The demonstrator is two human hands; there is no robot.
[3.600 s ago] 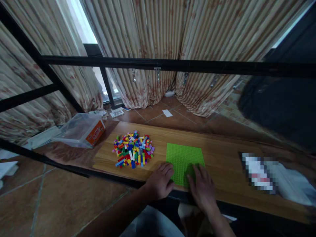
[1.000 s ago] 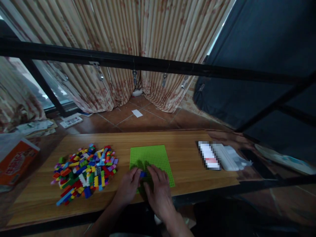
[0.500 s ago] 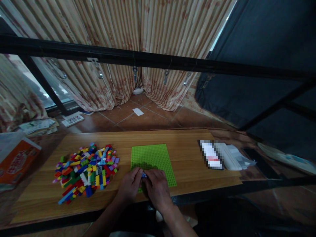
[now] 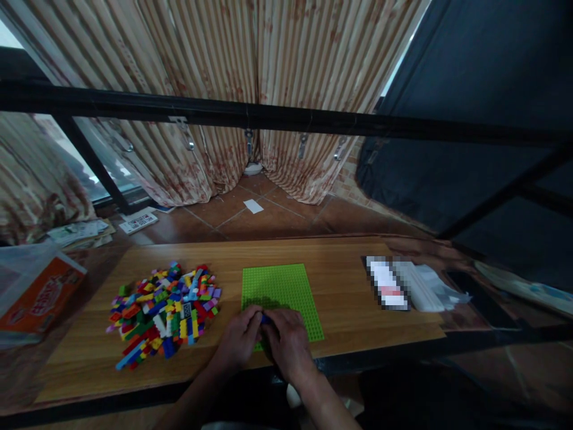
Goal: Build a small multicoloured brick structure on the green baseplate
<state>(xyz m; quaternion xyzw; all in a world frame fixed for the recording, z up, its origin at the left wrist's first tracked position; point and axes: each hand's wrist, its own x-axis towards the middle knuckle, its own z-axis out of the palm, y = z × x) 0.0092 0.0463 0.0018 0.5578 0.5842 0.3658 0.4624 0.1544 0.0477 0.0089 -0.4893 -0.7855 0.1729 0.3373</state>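
Both hands meet over the near edge of a green studded baseplate (image 4: 282, 283). My left hand (image 4: 239, 337) and my right hand (image 4: 289, 340) are closed, fingertips pinching a small blue toy brick (image 4: 265, 319) between them. Most of the brick is hidden by the fingers, so its size and whether it joins another piece cannot be made out. To the left, a heap of mixed coloured toy bricks (image 4: 168, 313) lies loose on the wooden tabletop (image 4: 340, 298).
An orange and white package (image 4: 42, 295) stands beyond the table's left end. Toward the right lie a blurred-out phone-like object (image 4: 387, 283) and a clear plastic bag (image 4: 430, 289). A black metal rail (image 4: 286, 116) crosses in front of striped curtains (image 4: 215, 65).
The view has shifted slightly, so the scene sits a little further right and lower. Both hands still hold the blue brick, which shows a different side.
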